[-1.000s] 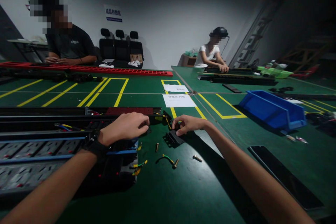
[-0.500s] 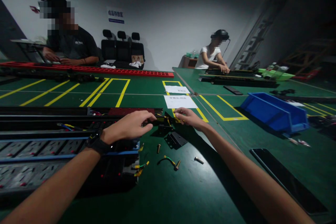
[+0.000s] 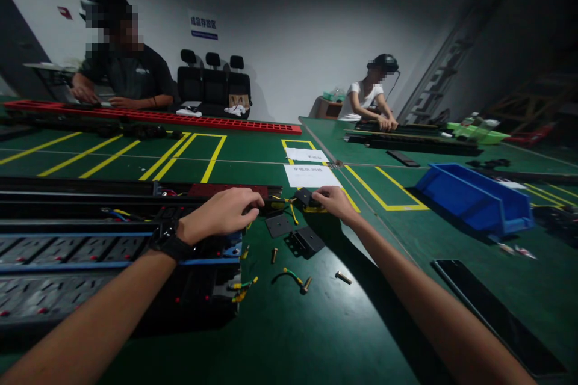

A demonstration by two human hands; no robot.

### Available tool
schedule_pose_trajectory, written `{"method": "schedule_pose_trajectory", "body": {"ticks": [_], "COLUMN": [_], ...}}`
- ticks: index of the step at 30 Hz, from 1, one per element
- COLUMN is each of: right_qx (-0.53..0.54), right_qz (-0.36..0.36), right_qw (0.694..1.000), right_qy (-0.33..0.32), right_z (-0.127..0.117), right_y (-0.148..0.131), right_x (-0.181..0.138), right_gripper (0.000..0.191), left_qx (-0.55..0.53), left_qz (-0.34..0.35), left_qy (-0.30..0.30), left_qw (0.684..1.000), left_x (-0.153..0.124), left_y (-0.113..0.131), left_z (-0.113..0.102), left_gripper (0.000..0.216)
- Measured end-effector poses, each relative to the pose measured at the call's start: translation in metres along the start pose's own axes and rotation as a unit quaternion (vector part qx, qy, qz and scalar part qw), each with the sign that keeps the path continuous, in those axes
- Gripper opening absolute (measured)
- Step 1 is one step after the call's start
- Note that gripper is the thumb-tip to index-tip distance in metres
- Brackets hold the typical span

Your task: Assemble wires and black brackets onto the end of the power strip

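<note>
My right hand [image 3: 335, 201] pinches a small black metal bracket [image 3: 304, 197] just above the green table. My left hand [image 3: 228, 212] is over the end of a long black rail assembly [image 3: 149, 206], fingers bent and thumb apart, with nothing visible between them. Between the hands, a yellow wire [image 3: 294, 212] sticks out by the rail end. Below it lie a flat black plate [image 3: 279, 225] and a second black bracket [image 3: 307, 241]. Nearer me are an upright-looking bolt [image 3: 274, 255], a green-yellow wire [image 3: 292, 275], another bolt [image 3: 306, 285] and a third bolt [image 3: 344, 277].
A blue bin [image 3: 478, 198] and a dark phone [image 3: 497, 316] are on the right. Paper labels [image 3: 311, 176] lie beyond my hands. A long red rail [image 3: 217, 123] runs across the far left. Two co-workers, one in dark [image 3: 149, 75] and one in white [image 3: 356, 102], work across the table.
My right hand has moved slightly right and closed on the bracket, which has shifted right, away from the rail end. The flat plate shows more plainly. My left hand stays nearly in place.
</note>
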State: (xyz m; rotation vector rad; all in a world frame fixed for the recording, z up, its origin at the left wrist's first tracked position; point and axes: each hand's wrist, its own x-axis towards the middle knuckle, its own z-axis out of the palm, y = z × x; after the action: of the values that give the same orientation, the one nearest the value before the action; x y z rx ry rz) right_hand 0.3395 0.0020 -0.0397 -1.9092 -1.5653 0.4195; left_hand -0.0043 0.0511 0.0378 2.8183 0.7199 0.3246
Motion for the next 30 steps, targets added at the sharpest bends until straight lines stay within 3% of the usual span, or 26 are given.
{"method": "schedule_pose_trajectory", "body": {"ticks": [5,10,14,18,22,26,30], "right_qx": [-0.102,-0.176,-0.211,-0.212,-0.206,-0.193,-0.191], "right_qz": [0.024,-0.026,-0.082,-0.089,-0.103,-0.109,-0.078], "right_qw": [0.994,0.981,0.973,0.973,0.973,0.975,0.972], "right_qy": [0.011,0.083,0.032,-0.017,-0.015,-0.032,-0.115], "right_z": [-0.001,0.004,0.017,0.031,0.038,0.029,0.004], "right_y": [0.008,-0.025,-0.057,-0.070,-0.072,-0.075,-0.072], "right_x": [-0.001,-0.015,-0.029,-0.038,-0.040,-0.039,-0.035], "right_gripper": [0.028,0.030,0.040,0.026,0.021,0.021,0.019], "left_qx": [-0.002,0.016,0.027,0.032,0.033,0.032,0.032], "left_qz": [-0.011,-0.026,-0.047,-0.059,-0.060,-0.057,-0.045], "left_qy": [0.012,0.018,0.025,0.022,0.013,0.016,0.021], "left_qw": [1.000,0.999,0.998,0.998,0.998,0.998,0.998], "left_x": [0.000,0.000,-0.001,-0.002,-0.002,-0.003,-0.003], "left_y": [-0.004,-0.008,-0.010,-0.010,-0.009,-0.009,-0.009], "left_z": [0.000,-0.005,-0.008,-0.008,-0.008,-0.009,-0.009], "left_gripper": [0.034,0.032,0.029,0.030,0.031,0.032,0.033]}}
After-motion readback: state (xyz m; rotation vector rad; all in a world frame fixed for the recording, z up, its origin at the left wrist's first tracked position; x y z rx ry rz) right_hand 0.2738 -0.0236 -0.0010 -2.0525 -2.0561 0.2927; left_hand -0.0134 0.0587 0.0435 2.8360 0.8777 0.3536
